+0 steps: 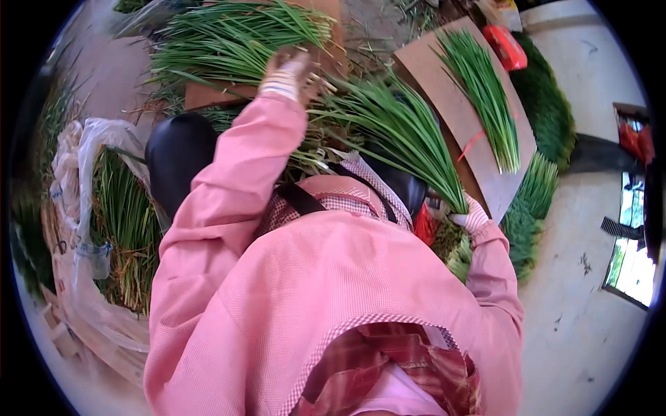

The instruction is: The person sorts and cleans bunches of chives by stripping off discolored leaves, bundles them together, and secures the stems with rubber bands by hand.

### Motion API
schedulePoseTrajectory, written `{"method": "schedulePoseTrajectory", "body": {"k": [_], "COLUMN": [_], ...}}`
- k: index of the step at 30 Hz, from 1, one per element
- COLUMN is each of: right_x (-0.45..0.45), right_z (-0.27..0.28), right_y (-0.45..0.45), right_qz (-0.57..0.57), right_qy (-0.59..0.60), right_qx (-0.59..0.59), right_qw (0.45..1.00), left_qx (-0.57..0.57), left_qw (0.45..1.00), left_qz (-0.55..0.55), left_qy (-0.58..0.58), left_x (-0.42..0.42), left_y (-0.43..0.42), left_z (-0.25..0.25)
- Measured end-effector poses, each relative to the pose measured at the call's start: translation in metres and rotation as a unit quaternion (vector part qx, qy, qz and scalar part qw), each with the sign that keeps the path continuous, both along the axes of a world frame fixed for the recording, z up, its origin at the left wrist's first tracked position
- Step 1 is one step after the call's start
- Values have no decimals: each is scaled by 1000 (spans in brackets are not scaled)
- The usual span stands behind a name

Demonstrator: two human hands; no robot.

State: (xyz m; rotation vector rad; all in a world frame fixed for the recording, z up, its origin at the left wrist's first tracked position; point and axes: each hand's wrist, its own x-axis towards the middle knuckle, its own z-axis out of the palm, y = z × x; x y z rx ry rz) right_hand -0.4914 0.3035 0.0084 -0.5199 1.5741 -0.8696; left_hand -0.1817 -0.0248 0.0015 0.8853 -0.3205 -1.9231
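Note:
My right hand [474, 213], in a striped glove or cuff, is closed around the base of a bunch of green chives [409, 132]. The long leaves of that bunch fan up and left over my lap. My left hand [290, 69] is at the pale stalk ends of a large loose pile of chives [222, 41]. Its fingers are blurred, and I cannot make out whether they grip any stalks. A chive bunch tied with a red band [485, 104] lies on a brown board [444, 62] to the right.
At left, an open clear plastic bag [83, 173] holds more chives [125, 229]. Beyond the board at right, stacked green bunches [544, 90] line a pale wall or floor [583, 229]. A red packet [505, 47] sits at the board's far corner. My dark-clad knee [179, 149] is beside the pile.

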Motion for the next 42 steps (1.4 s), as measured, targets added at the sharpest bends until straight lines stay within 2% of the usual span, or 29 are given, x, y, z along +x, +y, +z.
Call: {"method": "schedulePoseTrajectory", "body": {"k": [2,3,4,5,8,9,11,12,13,15,16,17,19,21,22,25,26,28,30,32,33,35,37,38,39,40,41,42], "right_x": [-5,-13,-20,-26,-37,-37,-40,-41,-43,-41,-40,-38,-36,-32,-26,-23,-22,-17,-20,-20,-20,-19,-8,0,-6,-16,-17,-16], "right_z": [-5,-13,-21,-26,-39,-38,-39,-41,-50,-49,-49,-50,-54,-55,-46,-48,-47,-42,-44,-50,-56,-60,-48,-36,-48,-70,-66,-62], "right_y": [13,18,19,23,28,26,25,25,25,26,26,26,26,27,23,22,22,20,22,22,22,18,8,0,5,13,17,20], "right_qz": [40,62,26,22,67,60,73,56,68,53,51,55,56,38,46,47,45,42,50,58,33,5,126,121,118,-141,23,168], "right_qy": [64,98,44,39,55,46,38,27,67,69,66,82,95,100,99,108,108,131,144,153,147,140,313,286,286,30,181,340], "right_qx": [8,12,51,51,20,28,25,29,44,47,47,42,36,24,6,21,20,8,16,24,27,29,69,79,78,56,71,79], "right_qw": [997,993,997,998,996,997,996,998,994,995,995,994,993,994,994,993,993,990,988,986,988,990,939,947,948,988,981,922], "left_qx": [-97,-107,-146,-184,-207,-208,-196,-196,-194,-278,-368,-473,-528,-567,-582,-515,-517,-479,-537,-582,-368,-124,-292,-206,48,63,22,-33], "left_qw": [989,986,978,967,966,962,941,933,924,899,864,779,677,602,600,530,529,393,475,562,728,834,804,779,948,982,979,974], "left_qz": [25,10,12,15,-43,-45,-140,-151,-151,-131,-99,-81,-164,-262,-296,-421,-422,-494,-451,-382,-440,-462,-434,-456,-257,-162,-199,-222], "left_qy": [-108,-126,-150,-173,-148,-171,-237,-263,-292,-312,-330,-403,-487,-498,-463,-526,-525,-610,-532,-447,-375,-275,-284,-378,-183,-70,32,-12], "left_x": [18,27,34,40,52,49,51,47,41,31,26,25,24,16,9,-18,-25,-39,-38,-35,-42,-37,-23,-28,-19,-1,21,36], "left_y": [-7,-2,-1,0,15,27,38,47,56,67,71,73,77,83,84,82,78,67,52,50,57,72,85,73,72,61,39,33], "left_z": [-7,12,8,3,-6,7,16,20,27,24,18,17,27,30,26,32,34,33,-29,-68,-51,-18,10,21,29,21,10,8]}}
